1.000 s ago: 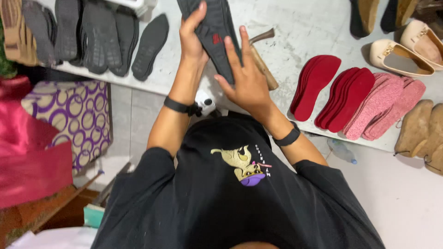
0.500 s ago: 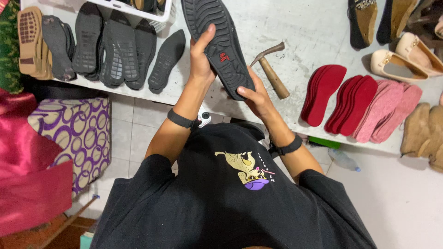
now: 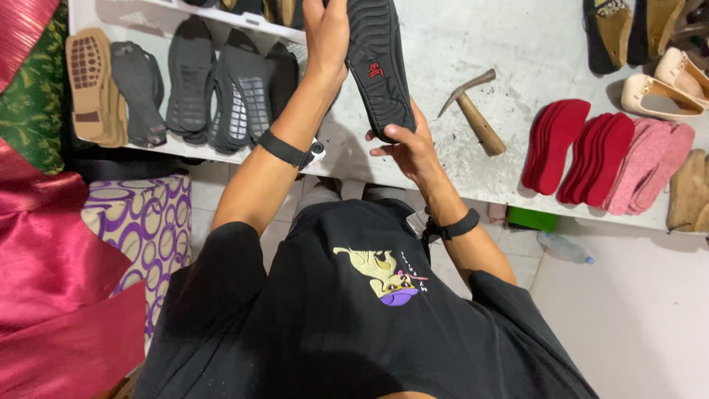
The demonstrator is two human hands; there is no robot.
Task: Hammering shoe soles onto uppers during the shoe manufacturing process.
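On the grey table (image 3: 517, 52) I see a row of dark soles (image 3: 214, 89), five red and pink insoles (image 3: 605, 151) and one hammer (image 3: 473, 111). Both my hands are closed on one black sole (image 3: 380, 66) held above the table — left hand (image 3: 329, 33) gripping its edge, right hand (image 3: 406, 144) pinching its lower end.

A pale, scuffed table (image 3: 517, 44) runs across the room, its surface speckled with dark marks. Along its left edge dark and tan soles (image 3: 185, 89) lie in overlapping rows; toward its right edge red and pink insoles (image 3: 605, 155) fan out beside beige shoes (image 3: 657, 92). A wooden-handled hammer (image 3: 473, 111) lies near the table's middle. Below, the floor (image 3: 635, 325) is light tile, evenly lit. A purple-and-cream patterned box (image 3: 140, 229) stands under the left edge, with crimson satin cloth (image 3: 52, 295) heaped beside it. A clear plastic bottle (image 3: 565, 247) and a green box (image 3: 532, 219) lie under the right edge.
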